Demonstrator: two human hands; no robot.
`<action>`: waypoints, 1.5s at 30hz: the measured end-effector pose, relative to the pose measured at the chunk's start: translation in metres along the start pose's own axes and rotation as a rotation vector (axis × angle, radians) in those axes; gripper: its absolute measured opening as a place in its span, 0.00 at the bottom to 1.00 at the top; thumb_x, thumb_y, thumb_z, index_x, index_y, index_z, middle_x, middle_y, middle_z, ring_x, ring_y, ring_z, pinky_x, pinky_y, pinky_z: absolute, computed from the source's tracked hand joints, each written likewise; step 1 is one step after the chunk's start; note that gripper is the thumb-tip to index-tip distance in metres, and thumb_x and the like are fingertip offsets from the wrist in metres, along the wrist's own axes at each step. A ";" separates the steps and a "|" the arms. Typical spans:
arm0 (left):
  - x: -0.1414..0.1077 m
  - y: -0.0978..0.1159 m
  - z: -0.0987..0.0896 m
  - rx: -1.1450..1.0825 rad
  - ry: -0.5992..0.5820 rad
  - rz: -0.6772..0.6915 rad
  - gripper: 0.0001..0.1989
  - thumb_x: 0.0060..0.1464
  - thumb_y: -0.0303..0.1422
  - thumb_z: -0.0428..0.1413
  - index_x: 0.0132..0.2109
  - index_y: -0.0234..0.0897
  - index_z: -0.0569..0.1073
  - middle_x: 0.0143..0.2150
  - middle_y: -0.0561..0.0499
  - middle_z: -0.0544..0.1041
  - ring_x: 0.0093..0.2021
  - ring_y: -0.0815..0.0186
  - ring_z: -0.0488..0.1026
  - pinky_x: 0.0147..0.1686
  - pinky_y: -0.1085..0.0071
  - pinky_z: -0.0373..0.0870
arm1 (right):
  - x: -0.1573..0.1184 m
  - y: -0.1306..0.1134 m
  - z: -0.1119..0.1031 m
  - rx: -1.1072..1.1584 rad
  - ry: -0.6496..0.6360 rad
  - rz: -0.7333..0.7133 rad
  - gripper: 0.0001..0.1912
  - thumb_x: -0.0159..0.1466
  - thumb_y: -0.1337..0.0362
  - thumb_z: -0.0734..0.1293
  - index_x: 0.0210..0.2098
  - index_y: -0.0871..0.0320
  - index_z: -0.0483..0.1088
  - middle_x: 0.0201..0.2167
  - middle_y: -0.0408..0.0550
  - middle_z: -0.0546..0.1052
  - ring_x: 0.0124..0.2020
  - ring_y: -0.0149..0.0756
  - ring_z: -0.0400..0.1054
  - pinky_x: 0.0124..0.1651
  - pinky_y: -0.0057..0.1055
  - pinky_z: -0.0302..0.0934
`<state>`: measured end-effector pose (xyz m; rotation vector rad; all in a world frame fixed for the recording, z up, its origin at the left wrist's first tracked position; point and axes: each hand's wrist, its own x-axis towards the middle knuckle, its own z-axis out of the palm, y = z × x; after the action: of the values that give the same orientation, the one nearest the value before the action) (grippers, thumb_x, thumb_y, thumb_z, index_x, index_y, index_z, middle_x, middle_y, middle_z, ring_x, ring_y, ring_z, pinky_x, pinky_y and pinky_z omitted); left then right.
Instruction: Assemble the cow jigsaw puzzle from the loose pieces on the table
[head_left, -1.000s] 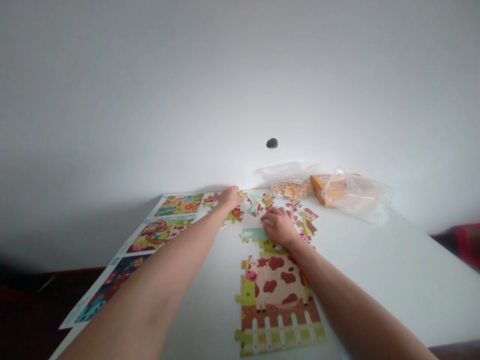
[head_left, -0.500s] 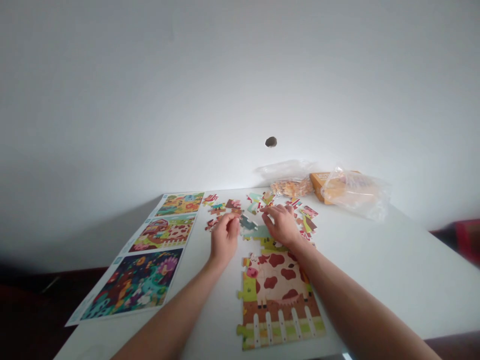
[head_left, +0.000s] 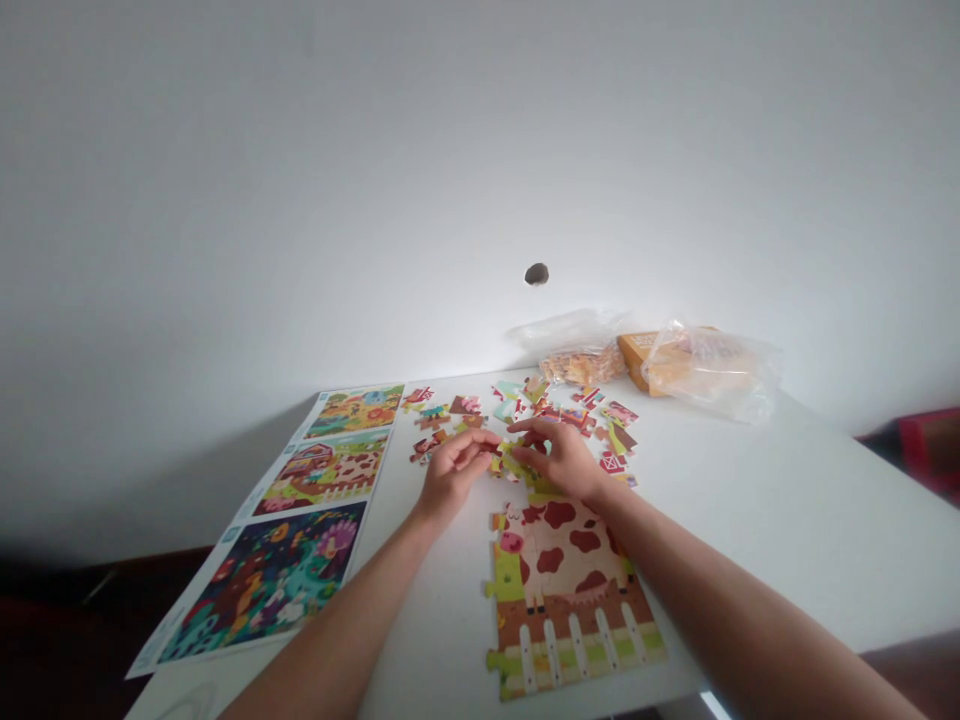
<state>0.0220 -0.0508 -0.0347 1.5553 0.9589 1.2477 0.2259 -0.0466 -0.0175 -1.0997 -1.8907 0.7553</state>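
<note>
A partly joined jigsaw puzzle (head_left: 577,600) with a spotted cow and a white fence lies face up before me. Just past its upper edge, my left hand (head_left: 457,468) pinches a yellow-green puzzle piece (head_left: 510,460) at its left side. My right hand (head_left: 559,458) reaches over the top of the joined part, thumb and fingers closed in on the same piece from the right. The fingers partly hide the piece and the puzzle's top edge. Several loose puzzle pieces (head_left: 617,413) lie scattered beyond both hands.
A sheet with three printed pictures (head_left: 262,580) lies along the table's left side. At the back stand a clear bag of pieces (head_left: 581,365) and an orange box (head_left: 637,360), with a crumpled plastic bag (head_left: 720,380) over the box. A white wall (head_left: 375,200) rises behind.
The grey-blue piece at my left fingertips is no longer seen; a yellow-green piece now shows between my hands. Both hands have drawn closer together. The view has shifted slightly.
</note>
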 end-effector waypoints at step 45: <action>0.002 0.001 -0.009 0.719 -0.113 0.111 0.09 0.53 0.32 0.56 0.26 0.38 0.75 0.42 0.50 0.76 0.48 0.57 0.69 0.54 0.58 0.60 | 0.000 0.009 0.005 -0.216 -0.190 -0.090 0.09 0.66 0.60 0.68 0.44 0.50 0.78 0.34 0.43 0.79 0.40 0.38 0.69 0.46 0.32 0.58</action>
<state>0.0139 -0.0473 -0.0326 2.2264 1.3481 0.9100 0.2252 -0.0428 -0.0267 -1.0963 -2.2089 0.6349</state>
